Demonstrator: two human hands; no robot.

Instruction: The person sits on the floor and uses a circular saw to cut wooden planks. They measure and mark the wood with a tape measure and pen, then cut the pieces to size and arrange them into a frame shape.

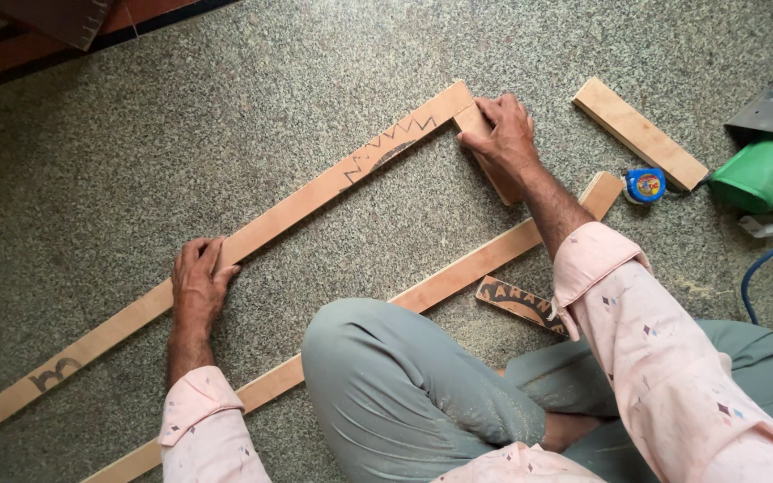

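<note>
A long plywood strip (297, 207) lies diagonally on the speckled floor, with dark markings on it. My left hand (197, 282) presses flat on the strip's lower part. My right hand (505, 136) rests on a short wooden piece (494, 174) set at the strip's upper end, forming a corner. A second long strip (467, 270) lies parallel, nearer to me, passing under my right forearm and behind my knee.
A loose wooden block (639, 132) lies at upper right beside a blue and yellow tape measure (645, 185). A green container (765, 173) and a blue cable (767, 261) sit at the right edge. A small printed offcut (519, 302) lies by my knee.
</note>
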